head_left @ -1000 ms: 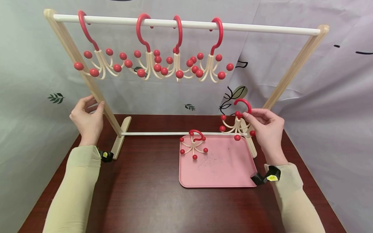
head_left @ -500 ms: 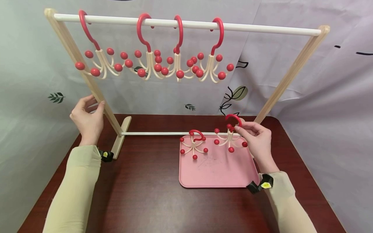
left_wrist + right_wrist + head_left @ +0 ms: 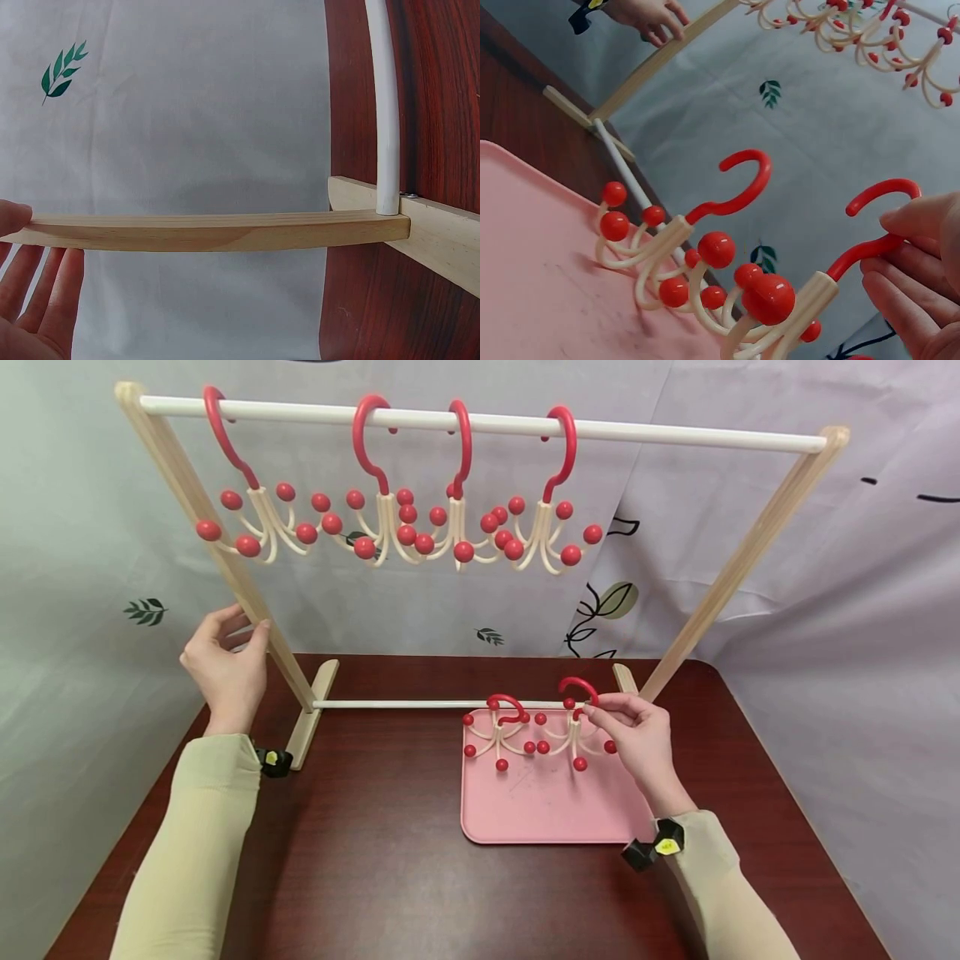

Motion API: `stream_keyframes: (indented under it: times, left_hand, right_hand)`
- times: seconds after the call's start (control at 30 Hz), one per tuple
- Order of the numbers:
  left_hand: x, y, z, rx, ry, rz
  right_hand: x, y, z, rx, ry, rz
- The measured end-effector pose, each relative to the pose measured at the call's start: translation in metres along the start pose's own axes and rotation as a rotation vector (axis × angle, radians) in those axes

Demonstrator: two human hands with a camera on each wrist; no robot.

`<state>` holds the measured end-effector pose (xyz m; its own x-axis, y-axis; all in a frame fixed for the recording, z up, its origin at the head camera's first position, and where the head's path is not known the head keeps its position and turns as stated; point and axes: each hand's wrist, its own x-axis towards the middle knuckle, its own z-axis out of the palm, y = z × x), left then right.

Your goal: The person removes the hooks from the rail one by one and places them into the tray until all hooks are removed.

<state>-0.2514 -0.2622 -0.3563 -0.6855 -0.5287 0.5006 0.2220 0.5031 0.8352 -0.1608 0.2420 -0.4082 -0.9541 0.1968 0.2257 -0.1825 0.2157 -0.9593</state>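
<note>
My right hand [image 3: 596, 706] pinches the red hook of a cream hanger with red ball tips [image 3: 573, 739], holding it upright low over the pink tray [image 3: 555, 814]. A matching hanger [image 3: 498, 735] stands on the tray just to its left, almost touching. The right wrist view shows both hangers, the held one [image 3: 802, 300] and the standing one [image 3: 675, 240], with my fingers [image 3: 900, 232] on the hook. My left hand [image 3: 236, 639] grips the left post [image 3: 255, 602] of the wooden rack, thumb [image 3: 11, 217] in front and fingers [image 3: 45, 300] behind.
Several matching hangers [image 3: 390, 518] hang from the rack's white top rail [image 3: 675, 435]. A thin white lower rail [image 3: 397, 703] runs just behind the tray. The rack stands on a dark wooden table [image 3: 360, 860] in front of a pale printed curtain [image 3: 825, 610].
My right hand has carried its hanger down and to the left, from beside the rack's right post to low over the tray next to the other hanger. The left hand has stayed put.
</note>
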Motion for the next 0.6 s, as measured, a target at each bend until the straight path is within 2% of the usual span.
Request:
stream_keyframes:
  times: [0.37,0.6]
  left_hand:
    - [0.0,0.0,-0.001,0.006,-0.003,-0.005]
    - [0.0,0.001,-0.001,0.008,-0.008,-0.001]
  right_hand:
    - [-0.002,0.019,0.013,0.014,-0.069,0.059]
    - [-0.001,0.029,0.021,-0.023,-0.069,0.108]
